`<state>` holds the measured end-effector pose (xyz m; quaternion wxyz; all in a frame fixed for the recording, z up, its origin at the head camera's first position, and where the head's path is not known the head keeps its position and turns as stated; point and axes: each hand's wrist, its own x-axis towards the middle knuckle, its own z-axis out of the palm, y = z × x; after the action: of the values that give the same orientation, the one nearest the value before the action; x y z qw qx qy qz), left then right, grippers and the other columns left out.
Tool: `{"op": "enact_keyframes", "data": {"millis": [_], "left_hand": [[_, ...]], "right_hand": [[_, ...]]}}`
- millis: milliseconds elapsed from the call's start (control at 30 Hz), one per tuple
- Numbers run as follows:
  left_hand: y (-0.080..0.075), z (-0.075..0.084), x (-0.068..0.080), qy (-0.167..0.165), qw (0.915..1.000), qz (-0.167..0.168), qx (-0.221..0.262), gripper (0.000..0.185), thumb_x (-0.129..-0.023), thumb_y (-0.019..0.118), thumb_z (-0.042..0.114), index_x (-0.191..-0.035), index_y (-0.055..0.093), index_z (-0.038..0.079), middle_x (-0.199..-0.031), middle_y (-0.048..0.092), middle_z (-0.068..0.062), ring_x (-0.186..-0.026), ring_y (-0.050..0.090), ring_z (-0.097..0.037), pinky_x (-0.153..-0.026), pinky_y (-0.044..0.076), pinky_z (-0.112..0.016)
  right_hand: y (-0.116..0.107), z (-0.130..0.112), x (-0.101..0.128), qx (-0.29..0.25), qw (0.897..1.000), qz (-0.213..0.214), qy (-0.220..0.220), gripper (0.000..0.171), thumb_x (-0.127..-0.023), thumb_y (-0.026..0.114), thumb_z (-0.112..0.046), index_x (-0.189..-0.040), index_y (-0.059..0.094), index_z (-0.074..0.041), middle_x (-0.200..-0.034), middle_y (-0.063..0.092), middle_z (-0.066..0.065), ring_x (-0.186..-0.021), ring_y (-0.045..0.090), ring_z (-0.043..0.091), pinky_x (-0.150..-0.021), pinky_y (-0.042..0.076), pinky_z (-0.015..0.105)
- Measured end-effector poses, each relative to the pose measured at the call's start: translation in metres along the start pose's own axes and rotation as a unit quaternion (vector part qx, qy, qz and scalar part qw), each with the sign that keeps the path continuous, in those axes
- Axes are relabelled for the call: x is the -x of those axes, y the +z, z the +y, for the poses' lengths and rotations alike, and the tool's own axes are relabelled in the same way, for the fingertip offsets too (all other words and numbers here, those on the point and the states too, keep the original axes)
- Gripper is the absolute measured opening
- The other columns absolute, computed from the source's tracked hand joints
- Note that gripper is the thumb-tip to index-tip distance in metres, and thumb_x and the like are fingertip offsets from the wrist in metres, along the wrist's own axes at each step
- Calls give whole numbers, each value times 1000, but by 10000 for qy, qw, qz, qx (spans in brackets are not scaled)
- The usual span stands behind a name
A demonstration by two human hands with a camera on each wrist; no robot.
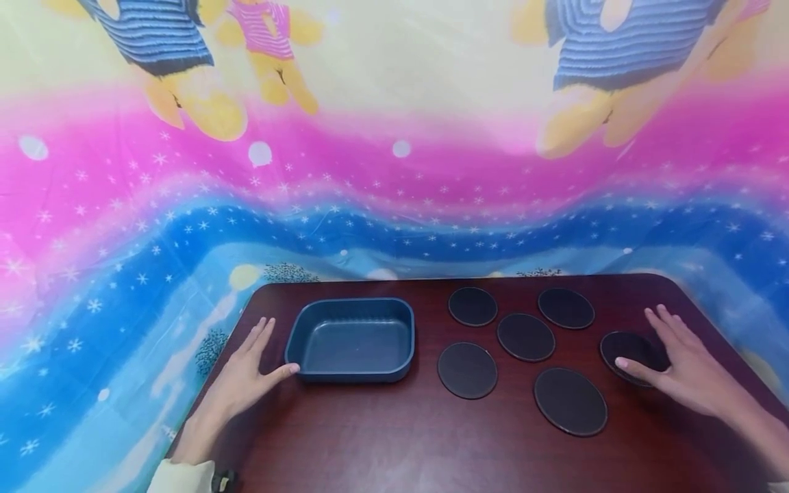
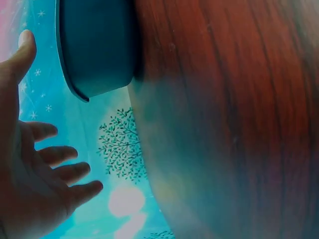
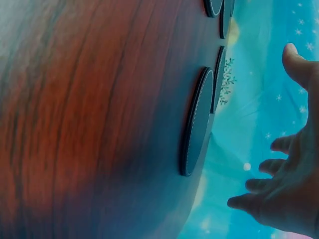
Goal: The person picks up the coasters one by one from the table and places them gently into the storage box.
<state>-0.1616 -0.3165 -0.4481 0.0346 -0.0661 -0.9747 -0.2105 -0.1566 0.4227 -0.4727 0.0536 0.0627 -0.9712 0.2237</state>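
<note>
A dark blue rectangular container (image 1: 351,346) with rounded corners stands on the left part of the table. Beside its left end is my left hand (image 1: 243,376), fingers straight and thumb spread. The left wrist view shows this hand (image 2: 37,174) holding nothing, apart from the container (image 2: 97,45). My right hand (image 1: 693,366), also with spread fingers, hovers at the rightmost round black coaster (image 1: 625,349) and hides part of it. In the right wrist view that hand (image 3: 286,184) is in the air, away from a coaster (image 3: 198,122) with a stitched rim.
Several more black coasters lie flat and separate between container and right hand, among them a front one (image 1: 570,402), a middle one (image 1: 526,337) and a back one (image 1: 472,306). The dark reddish wooden table (image 1: 394,438) meets a patterned cloth (image 1: 394,171) behind.
</note>
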Motion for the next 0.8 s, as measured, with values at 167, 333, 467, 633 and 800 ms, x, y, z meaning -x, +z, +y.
{"op": "enact_keyframes", "data": {"millis": [167,333,467,633,800], "left_hand": [[5,-3,-1,184,9996,-12,224,107,-97,73,61,-174,17,14,-178,20,-24,-157,33,-56,-114,42,-76],[7,-3,-2,200,9993,-2,311,106,-97,73,62,-174,17,16,-178,22,-24,-158,32,-55,-115,41,-77],[8,-4,-2,195,9991,10,376,106,-96,74,61,-174,18,16,-178,23,-24,-158,32,-54,-116,40,-76],[11,-5,-1,164,9989,-21,429,105,-96,76,58,-174,19,15,-177,25,-24,-158,32,-53,-116,39,-76],[14,-6,-2,163,9987,-6,486,104,-96,76,56,-174,20,16,-176,27,-24,-158,33,-53,-117,38,-76]], "right_hand": [[-4,11,-3,-39,9999,69,93,115,-98,75,-48,-172,-1,-3,-178,-10,28,-157,3,67,-109,14,91],[-9,26,-3,36,9997,78,231,114,-98,76,-47,-173,1,-6,-175,4,35,-143,24,75,-99,29,86],[-12,38,-4,171,9992,30,353,113,-96,78,-49,-173,7,-5,-167,22,43,-129,39,77,-89,38,82],[-13,52,-5,-91,9995,-41,310,108,-96,81,-43,-171,16,-1,-158,35,48,-121,50,76,-79,53,70],[-12,69,-5,-495,9980,-190,334,97,-100,79,-37,-171,22,-2,-172,30,29,-108,80,26,-69,57,18]]}}
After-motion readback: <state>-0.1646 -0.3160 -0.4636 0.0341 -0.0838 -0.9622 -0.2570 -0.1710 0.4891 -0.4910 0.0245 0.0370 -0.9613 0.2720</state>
